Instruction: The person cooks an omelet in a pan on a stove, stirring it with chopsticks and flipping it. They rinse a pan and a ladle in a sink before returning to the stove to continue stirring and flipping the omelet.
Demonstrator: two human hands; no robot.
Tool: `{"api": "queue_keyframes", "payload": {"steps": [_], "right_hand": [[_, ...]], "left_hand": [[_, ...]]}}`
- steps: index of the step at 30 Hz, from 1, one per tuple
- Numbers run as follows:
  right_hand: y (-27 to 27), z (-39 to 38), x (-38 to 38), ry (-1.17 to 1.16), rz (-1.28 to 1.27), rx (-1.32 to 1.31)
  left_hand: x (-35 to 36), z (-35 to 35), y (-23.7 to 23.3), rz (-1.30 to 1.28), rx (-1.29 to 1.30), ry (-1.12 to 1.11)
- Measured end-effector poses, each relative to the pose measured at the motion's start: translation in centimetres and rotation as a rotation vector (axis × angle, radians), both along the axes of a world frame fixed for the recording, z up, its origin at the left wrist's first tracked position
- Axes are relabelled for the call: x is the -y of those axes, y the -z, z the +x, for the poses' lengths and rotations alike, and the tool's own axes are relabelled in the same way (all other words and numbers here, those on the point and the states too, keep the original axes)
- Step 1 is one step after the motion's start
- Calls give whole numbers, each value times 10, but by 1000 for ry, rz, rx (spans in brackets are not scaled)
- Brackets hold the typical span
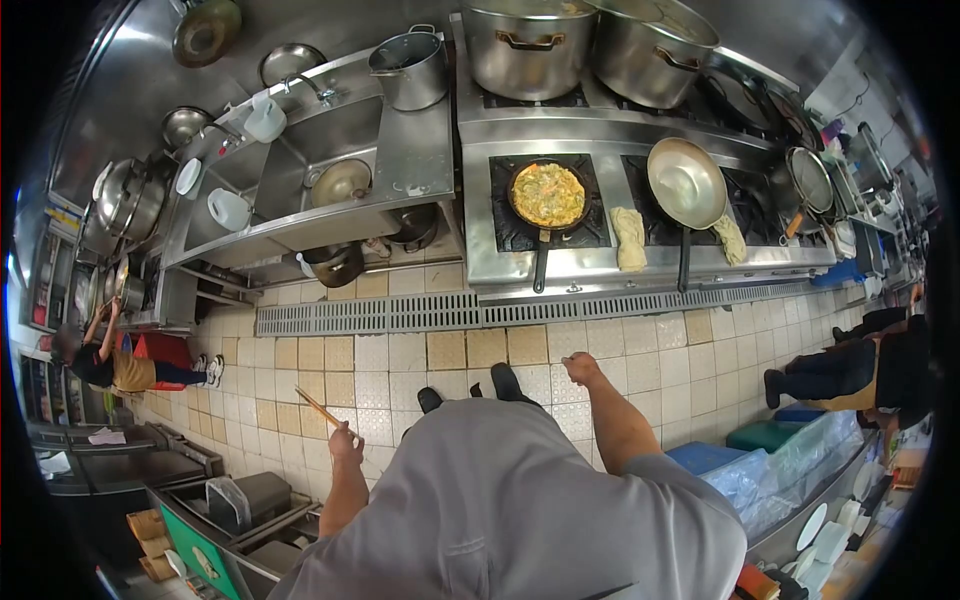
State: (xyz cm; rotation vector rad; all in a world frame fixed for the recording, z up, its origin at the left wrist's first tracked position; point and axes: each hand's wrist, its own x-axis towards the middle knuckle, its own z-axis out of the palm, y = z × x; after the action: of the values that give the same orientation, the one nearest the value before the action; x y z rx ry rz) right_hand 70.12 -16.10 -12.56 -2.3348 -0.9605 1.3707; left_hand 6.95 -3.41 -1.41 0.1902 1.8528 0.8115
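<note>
The left hand (347, 443) grips a thin, light-brown wooden stick (318, 406) pointing far and left above the floor; whether it is one stick or a pair pressed together is hard to make out. The right hand (580, 368) is curled closed above the cream and tan tiled floor (640, 372), its fingers hiding whether anything small is inside.

Well apart from both hands, on the far side, a round black frying pan (541, 268) stands on the left front burner of a stainless-steel stove (610, 168), its handle pointing near. Yellow, green-flecked food (549, 194) hides its base. To the right, past a cream folded cloth (629, 240), a silvery round metal pan (687, 183) covers much of another burner. Farther back, two large steel pots (529, 60) are cut off at the top. The grey shirt (480, 500) hides most of the wearer's legs.
</note>
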Motion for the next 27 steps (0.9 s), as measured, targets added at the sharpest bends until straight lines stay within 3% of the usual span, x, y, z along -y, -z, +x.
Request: {"api": "queue_keyframes", "payload": {"steps": [8,10,16,27], "right_hand": [[3,-35,-18,-82,13,-37],[14,-36,-14,-246,92,54],[13,-28,-4,-201,52,52],[21,-20,4,-108,-12,30]], "left_hand": [[19,-7,-1,-8,-16,-71],[25,-12,3,8,-5,-74],[30,-7,-8,-74,-62,-90],[13,-2,-3,23,11,-33]]}}
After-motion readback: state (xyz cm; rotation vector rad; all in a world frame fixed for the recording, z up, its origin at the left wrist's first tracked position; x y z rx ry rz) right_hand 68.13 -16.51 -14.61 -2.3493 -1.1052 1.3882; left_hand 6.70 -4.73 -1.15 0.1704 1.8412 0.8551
